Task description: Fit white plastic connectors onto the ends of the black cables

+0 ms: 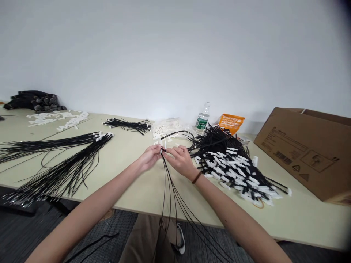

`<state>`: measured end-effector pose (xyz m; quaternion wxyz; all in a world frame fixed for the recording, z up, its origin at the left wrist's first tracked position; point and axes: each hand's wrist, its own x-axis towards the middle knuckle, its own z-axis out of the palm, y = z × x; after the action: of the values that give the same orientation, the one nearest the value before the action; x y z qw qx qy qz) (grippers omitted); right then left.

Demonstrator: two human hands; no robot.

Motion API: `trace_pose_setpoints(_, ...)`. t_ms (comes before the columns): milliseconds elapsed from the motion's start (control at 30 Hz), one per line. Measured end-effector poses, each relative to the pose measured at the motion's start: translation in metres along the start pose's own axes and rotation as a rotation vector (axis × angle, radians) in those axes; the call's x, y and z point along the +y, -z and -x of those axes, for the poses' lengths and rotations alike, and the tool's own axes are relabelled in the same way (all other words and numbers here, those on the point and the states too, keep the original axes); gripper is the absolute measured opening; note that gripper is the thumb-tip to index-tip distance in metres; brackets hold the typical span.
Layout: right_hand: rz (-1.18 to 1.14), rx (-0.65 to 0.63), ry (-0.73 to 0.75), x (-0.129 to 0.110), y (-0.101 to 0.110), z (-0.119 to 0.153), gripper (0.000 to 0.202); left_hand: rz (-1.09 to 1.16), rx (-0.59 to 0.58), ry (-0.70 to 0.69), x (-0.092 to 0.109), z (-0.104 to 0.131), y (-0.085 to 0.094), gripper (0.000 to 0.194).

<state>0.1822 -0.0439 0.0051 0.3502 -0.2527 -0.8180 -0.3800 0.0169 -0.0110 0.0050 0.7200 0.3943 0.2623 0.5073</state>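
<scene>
Near the middle of the table, my left hand (150,157) is closed on a small white connector (161,149). My right hand (179,159) meets it there, its fingers pinched on the end of a black cable at the connector. Several thin black cables (175,190) hang from between my hands over the table's front edge. Just behind my hands lie loose white connectors in a clear plastic bag (167,128). To the right of my right hand is a large heap of black cables with white connectors (233,168).
A pale table (123,146) stands against the wall. Black cable bundles (68,164) lie left, with another bundle (128,125) behind. White pieces (65,118) and dark coils (35,100) sit far left. A bottle (202,118), orange packet (231,122) and cardboard box (307,153) stand right.
</scene>
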Motion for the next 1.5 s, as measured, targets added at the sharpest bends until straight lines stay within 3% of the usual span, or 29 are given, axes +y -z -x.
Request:
trace_pose_setpoints(567,0.052,0.052,0.136,0.0026,0.0061,-0.0069,0.019,0.000,-0.021,0.014,-0.0029,0.0048,-0.0074,0.014)
trace_pose_setpoints(1500,0.053,0.017,0.167,0.0021,0.0057,-0.0065,0.020,-0.001,-0.031,0.011,-0.0016,0.0067,-0.0102,0.020)
